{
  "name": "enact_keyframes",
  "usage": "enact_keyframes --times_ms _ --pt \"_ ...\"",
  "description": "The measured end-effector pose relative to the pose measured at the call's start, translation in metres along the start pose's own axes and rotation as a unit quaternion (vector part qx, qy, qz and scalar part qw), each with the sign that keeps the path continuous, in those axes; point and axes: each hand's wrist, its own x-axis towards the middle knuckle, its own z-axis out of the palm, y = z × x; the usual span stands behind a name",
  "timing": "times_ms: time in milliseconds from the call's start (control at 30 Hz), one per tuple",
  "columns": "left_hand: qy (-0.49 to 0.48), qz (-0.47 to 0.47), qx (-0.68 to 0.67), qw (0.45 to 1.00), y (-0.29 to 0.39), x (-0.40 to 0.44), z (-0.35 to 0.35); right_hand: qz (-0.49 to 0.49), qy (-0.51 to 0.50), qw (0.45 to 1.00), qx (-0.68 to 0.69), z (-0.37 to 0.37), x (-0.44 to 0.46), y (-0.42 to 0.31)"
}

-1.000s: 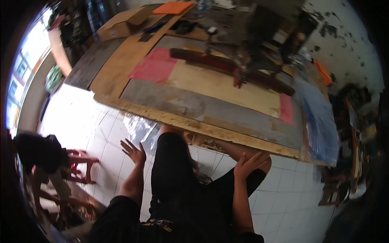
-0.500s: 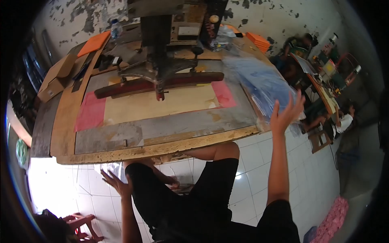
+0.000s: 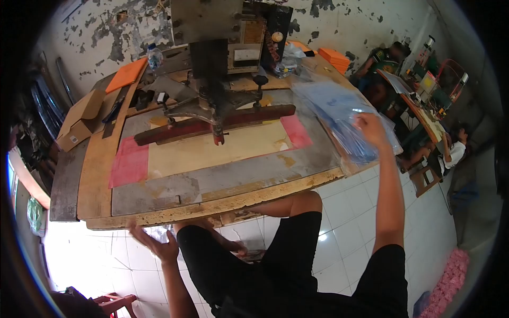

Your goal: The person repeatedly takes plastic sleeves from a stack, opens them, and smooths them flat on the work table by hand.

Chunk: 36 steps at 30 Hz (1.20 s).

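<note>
My right hand [image 3: 373, 129] is over the stack of clear and bluish plastic sheets [image 3: 339, 106] at the table's right side, its fingers bent together near the top sheet; what they hold, if anything, is too small to tell. Below the table's front left edge, my left hand [image 3: 155, 245] hangs with fingers apart and nothing in it. A pale yellow panel with pink ends [image 3: 212, 153] lies on the grey plate [image 3: 254, 177] in the middle. Over it stands a press machine [image 3: 209, 58] with a long dark red bar [image 3: 238, 119].
An open cardboard box [image 3: 82, 121] and an orange sheet [image 3: 126, 74] lie at the left, beside a water bottle [image 3: 155, 57]. Orange packs [image 3: 334, 59] sit at the back right. Two people sit at another table [image 3: 419, 108] on the right. A red stool [image 3: 116, 303] stands at the lower left.
The view has swung right. My right hand has left my knee and reached the plastic sheets, and its fingers have bent. My left hand stays open below the table edge.
</note>
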Motion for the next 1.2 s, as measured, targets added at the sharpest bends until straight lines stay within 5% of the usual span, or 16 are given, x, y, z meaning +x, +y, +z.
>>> enact_keyframes --times_ms 33,233,333,467,567,600,633,700,833,967,1033,1100,1167,1200 --pt "-0.079 -0.006 0.026 0.996 0.004 0.012 0.002 0.032 0.039 0.998 0.032 -0.014 -0.003 -0.016" --pt "-0.059 0.012 0.030 0.998 0.018 0.017 0.004 0.083 0.215 0.956 0.182 -0.142 -0.063 -0.174" --pt "0.021 -0.006 -0.045 0.999 0.059 0.027 0.001 0.067 0.287 0.933 0.206 -0.176 -0.095 -0.203" --pt "-0.065 0.077 -0.324 0.941 0.149 0.054 -0.002 -0.027 0.332 0.907 0.256 -0.199 -0.123 -0.236" --pt "-0.188 0.143 -0.479 0.845 0.236 0.092 -0.017 0.005 0.553 0.679 0.483 -0.193 -0.129 -0.288" --pt "-0.205 0.168 -0.499 0.825 0.261 0.097 -0.022 -0.122 0.368 0.768 0.510 -0.198 -0.148 -0.263" --pt "-0.213 0.195 -0.505 0.813 0.281 0.100 -0.028 -0.165 0.332 0.777 0.509 -0.199 -0.155 -0.256" --pt "-0.240 0.270 -0.535 0.764 0.302 0.108 -0.034 -0.191 0.374 0.740 0.525 -0.202 -0.154 -0.266" --pt "-0.257 0.272 -0.556 0.743 0.299 0.111 -0.041 -0.205 0.462 0.667 0.547 -0.224 -0.156 -0.276" --pt "-0.265 0.220 -0.536 0.770 0.286 0.124 -0.063 -0.199 0.531 0.601 0.563 -0.248 -0.148 -0.284" --pt "-0.398 0.051 -0.463 0.790 0.286 0.127 -0.070 -0.191 0.549 0.574 0.576 -0.253 -0.137 -0.289" --pt "-0.408 0.056 -0.408 0.815 0.287 0.130 -0.064 -0.178 0.553 0.536 0.612 -0.249 -0.120 -0.295" --pt "-0.258 0.230 -0.353 0.870 0.288 0.138 -0.050 -0.165 0.547 0.511 0.642 -0.243 -0.102 -0.300" --pt "-0.304 0.221 -0.395 0.838 0.287 0.126 -0.039 -0.140 0.535 0.607 0.571 -0.241 -0.100 -0.288"
